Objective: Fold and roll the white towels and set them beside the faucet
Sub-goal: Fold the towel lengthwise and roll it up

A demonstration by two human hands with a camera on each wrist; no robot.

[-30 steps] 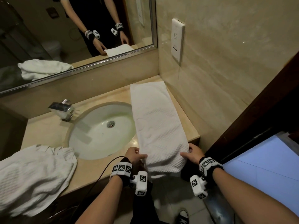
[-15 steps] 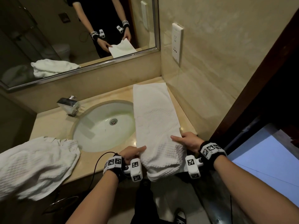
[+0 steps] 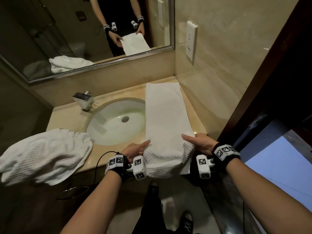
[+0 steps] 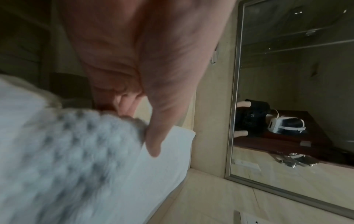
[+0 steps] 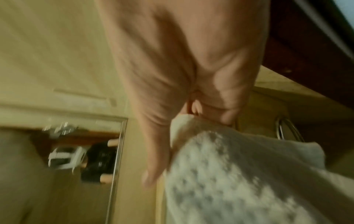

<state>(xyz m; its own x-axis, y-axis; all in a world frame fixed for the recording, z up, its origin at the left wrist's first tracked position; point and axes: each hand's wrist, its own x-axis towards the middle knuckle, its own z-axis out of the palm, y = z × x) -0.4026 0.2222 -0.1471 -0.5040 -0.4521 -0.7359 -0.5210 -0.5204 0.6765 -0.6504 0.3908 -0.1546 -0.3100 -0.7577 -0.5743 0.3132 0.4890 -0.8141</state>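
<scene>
A long white towel (image 3: 166, 115), folded into a narrow strip, lies on the counter right of the sink, reaching back to the mirror wall. Its near end is turned up and over into a thick first roll (image 3: 166, 159) at the counter's front edge. My left hand (image 3: 135, 150) grips the roll's left side, thumb on top (image 4: 153, 142), fingers curled underneath. My right hand (image 3: 199, 142) grips the right side the same way, thumb over the towel (image 5: 155, 166). A second white towel (image 3: 42, 152) lies crumpled on the counter at the left. The chrome faucet (image 3: 84, 100) stands behind the sink.
The oval sink (image 3: 108, 130) fills the counter's middle. A mirror (image 3: 84, 34) runs along the back wall. A wall socket (image 3: 191, 41) sits on the tiled right wall, and a dark door frame (image 3: 263, 92) stands close on the right. A metal ring (image 3: 72, 192) hangs under the counter.
Both hands have lifted the towel's hanging near end and turned it over onto the strip, so a thick roll has formed at the counter edge. My view has tilted slightly upward.
</scene>
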